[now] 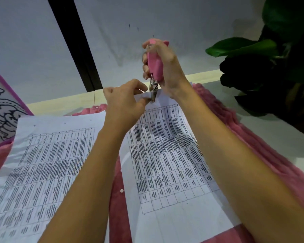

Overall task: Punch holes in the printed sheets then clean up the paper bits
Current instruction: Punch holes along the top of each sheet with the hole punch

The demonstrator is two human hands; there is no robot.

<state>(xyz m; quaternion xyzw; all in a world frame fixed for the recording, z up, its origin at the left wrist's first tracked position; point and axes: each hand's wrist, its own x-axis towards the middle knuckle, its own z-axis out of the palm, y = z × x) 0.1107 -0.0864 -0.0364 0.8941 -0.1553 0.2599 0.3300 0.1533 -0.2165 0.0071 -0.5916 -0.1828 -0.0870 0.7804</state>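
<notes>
- Right hand [167, 67]: clenched round the pink handles of the hole punch [155, 67] and holding it upright, handles up, above the far end of the right sheet.
- Hole punch: plier type. Its metal head [154, 91] points down and meets the top edge of the right sheet.
- Left hand [125, 104]: fingers curled, thumb and fingertips pinching the top edge of the right sheet just beside the metal head.
- Right sheet [170, 163]: printed with a table of dense text. It lies lengthwise between the two forearms, its far edge lifted slightly at the pinch.
- Left sheet [47, 163]: printed with a similar table. It lies flat to the left, partly under the left forearm, with a few small dark dots along its top margin.
- Pink mat [253, 137]: fluffy, lying under both sheets and showing between and around them.
- Paper bit [121, 190]: a small white disc on the pink mat in the gap between the sheets.
- Plant [270, 67]: dark green leaves at the upper right, well apart from the sheets.
- Pink-edged panel [0, 111]: bears a black-and-white drawing, at the far left.
</notes>
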